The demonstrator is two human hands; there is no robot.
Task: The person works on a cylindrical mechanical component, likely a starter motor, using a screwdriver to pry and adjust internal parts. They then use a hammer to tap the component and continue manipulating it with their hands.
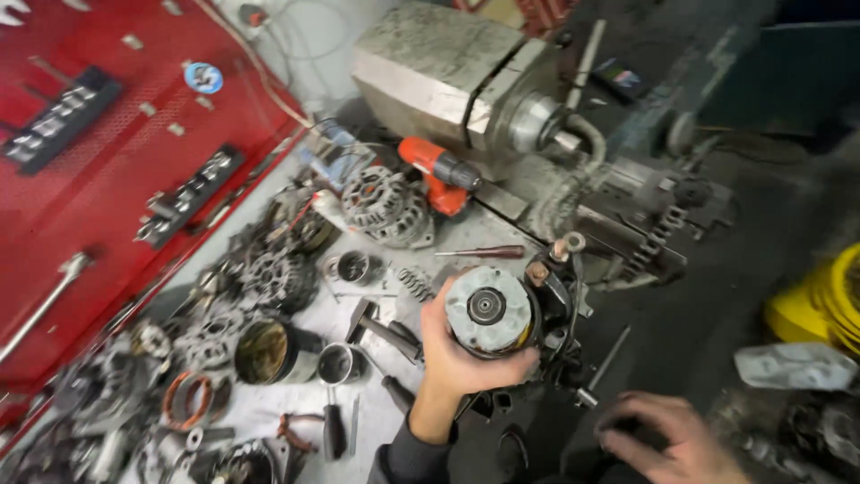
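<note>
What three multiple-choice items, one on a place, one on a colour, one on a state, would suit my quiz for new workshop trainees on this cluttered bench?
1. Where is the orange cordless drill?
A. beside the grey lathe headstock
B. on the floor
C. in a hand

2. What colour is the tool pegboard?
A. blue
B. red
C. green

3. How is the round grey starter motor?
A. hanging
B. boxed
C. gripped by the left hand

Key: A, the drill lies against the headstock; B, the board is red; C, fingers wrap the motor.
</note>
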